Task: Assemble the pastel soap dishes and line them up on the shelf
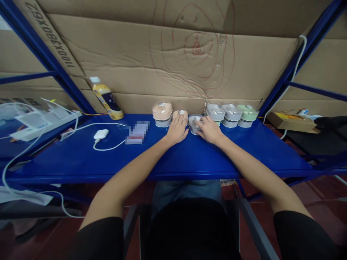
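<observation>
Loosely spread left fingers [176, 122] over peach box [181, 113], right fingers [205, 122] half-curled on grey box [193, 124] — grip unclear

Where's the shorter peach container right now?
In the head view, the shorter peach container is near the centre, with the left hand on it, between the taller peach-topped stack on its left and a grey container on its right.

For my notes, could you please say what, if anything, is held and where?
Left hand lies on a pink box, right hand on the right of a grey box; whether either grips is unclear.
</observation>
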Demonstrator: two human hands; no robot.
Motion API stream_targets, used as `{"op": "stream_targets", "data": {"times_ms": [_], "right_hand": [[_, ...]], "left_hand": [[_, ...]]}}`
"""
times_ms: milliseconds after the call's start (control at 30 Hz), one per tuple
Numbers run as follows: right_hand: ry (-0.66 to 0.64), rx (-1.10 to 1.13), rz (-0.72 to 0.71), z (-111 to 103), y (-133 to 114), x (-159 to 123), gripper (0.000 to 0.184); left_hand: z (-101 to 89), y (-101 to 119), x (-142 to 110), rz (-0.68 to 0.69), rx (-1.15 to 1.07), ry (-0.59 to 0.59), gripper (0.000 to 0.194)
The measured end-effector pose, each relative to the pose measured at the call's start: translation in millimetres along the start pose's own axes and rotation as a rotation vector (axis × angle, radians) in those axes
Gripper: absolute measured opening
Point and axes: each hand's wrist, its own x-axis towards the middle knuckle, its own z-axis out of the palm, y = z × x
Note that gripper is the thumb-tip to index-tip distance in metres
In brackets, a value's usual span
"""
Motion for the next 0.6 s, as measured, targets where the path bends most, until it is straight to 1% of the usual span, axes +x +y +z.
{"op": "stream_targets", "data": {"times_ms": [167,267,367,433,467,533,600], "right_hand": [[0.039,-0.080,0.021,13.1,7.6,31.1,0.037],[0.054,-0.121,0.056,20.2,10.2,45.4,0.035],[0.097,-0.111,0.096,20.1,4.6,47.2,0.039],[0.159,-0.067,0.090,14.5,-1.7,41.3,0.039],[0.186,-0.041,0.084,10.5,-5.0,37.0,0.038],[0.217,0.024,0.075,1.3,-10.8,27.3,0.038],[0.224,0.132,0.052,-7.4,-15.0,17.3,0.037]], "left_hand": [[-6.2,3.2,-2.2,-0.007,-0.004,-0.028,0.069],[-13.7,11.6,-6.2,-0.008,-0.016,-0.012,0.064],[-25.0,24.0,-11.7,-0.058,0.003,0.023,0.048],[-33.3,32.3,-15.5,-0.144,0.028,0.074,0.043],[-37.1,35.7,-17.3,-0.201,0.046,0.099,0.047],[-42.9,40.1,-20.7,-0.326,0.083,0.107,0.065],[-46.2,40.1,-23.7,-0.427,0.088,0.032,0.078]]}}
